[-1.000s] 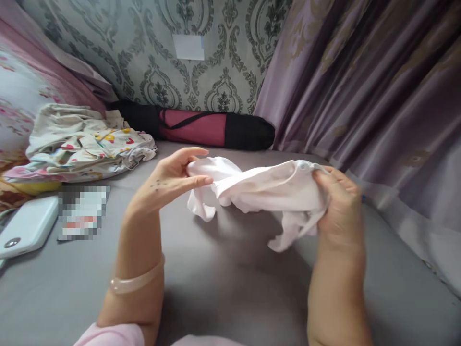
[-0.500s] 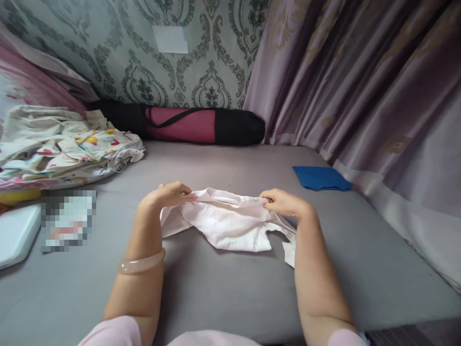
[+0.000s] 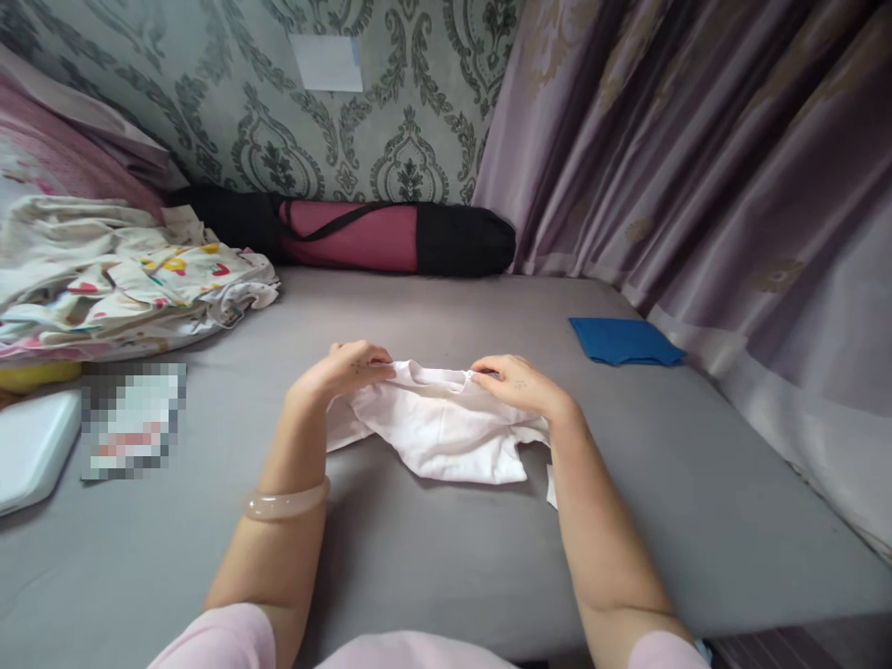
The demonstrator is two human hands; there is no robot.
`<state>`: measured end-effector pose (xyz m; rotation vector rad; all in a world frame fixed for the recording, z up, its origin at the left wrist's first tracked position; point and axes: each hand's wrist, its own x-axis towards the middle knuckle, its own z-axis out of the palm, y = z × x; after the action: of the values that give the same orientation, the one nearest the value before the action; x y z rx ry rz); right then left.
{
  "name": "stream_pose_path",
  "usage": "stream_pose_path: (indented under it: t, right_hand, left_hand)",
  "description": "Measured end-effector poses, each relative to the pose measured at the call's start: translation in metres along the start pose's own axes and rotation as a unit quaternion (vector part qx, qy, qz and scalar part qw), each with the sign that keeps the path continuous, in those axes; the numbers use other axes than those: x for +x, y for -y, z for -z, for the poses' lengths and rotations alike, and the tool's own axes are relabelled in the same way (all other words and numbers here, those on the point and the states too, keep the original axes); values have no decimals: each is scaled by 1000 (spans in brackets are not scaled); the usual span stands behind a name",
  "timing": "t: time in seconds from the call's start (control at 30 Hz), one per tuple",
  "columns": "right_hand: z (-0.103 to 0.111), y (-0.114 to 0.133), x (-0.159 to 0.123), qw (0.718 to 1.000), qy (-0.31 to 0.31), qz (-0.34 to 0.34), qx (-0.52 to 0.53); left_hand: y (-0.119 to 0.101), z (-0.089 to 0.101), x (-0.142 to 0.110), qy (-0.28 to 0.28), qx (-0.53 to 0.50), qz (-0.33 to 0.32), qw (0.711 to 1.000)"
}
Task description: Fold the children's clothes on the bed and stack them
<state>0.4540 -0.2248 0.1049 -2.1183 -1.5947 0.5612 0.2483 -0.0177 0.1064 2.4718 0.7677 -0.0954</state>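
Observation:
A small white long-sleeved shirt (image 3: 446,432) lies on the grey sheet in front of me, its neckline at the far side and its hem toward me. My left hand (image 3: 352,367) pinches the shoulder just left of the collar. On the other side, my right hand (image 3: 519,381) is closed on the fabric at the collar's right edge. One sleeve spreads out under my left wrist; the other is partly hidden behind my right forearm.
A folded blue cloth (image 3: 627,341) lies at the right near the curtain (image 3: 592,167). A black and maroon long bag (image 3: 355,240) rests along the wall. Crumpled printed fabric (image 3: 139,279), a white case (image 3: 34,451) and a blurred packet (image 3: 136,423) are at the left.
My right hand has moved left along the top of the shirt to the collar. My left hand has shifted slightly right, so both hands are closer together.

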Motion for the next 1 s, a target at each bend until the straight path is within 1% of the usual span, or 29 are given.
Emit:
stream_pose_path:
  t: [0.07, 0.17, 0.23, 0.33, 0.4, 0.53, 0.7, 0.77, 0.87, 1.0]
  right_hand:
    - [-3, 2, 2, 1000, -5, 17, -3]
    - [-3, 3, 3, 999, -5, 32, -14]
    - [-2, 1, 3, 999, -6, 33, -18]
    - [1, -1, 3, 999, -13, 27, -11]
    - [2, -2, 2, 1000, -18, 19, -4]
    - [5, -1, -1, 1000, -22, 10, 10]
    - [6, 2, -3, 999, -37, 17, 15]
    - [7, 1, -3, 998, -48, 24, 11]
    - [7, 0, -5, 997, -76, 17, 13]
    - [6, -3, -8, 992, -118, 8, 43]
  left_hand:
    - [-1, -1, 0, -10, -17, -7, 1000]
    - [3, -1, -1, -27, -66, -39, 997]
    - [6, -1, 0, -45, -96, -67, 992]
    - [8, -1, -1, -64, -126, -91, 986]
    - [7, 1, -2, -54, -135, -93, 985]
    - [6, 3, -4, -18, -130, -99, 986]
    - [10, 1, -3, 9, -121, -108, 987]
    - [13, -1, -1, -8, -124, -97, 988]
    - [16, -4, -1, -59, -134, -84, 986]
    - [12, -6, -1, -112, -161, -103, 975]
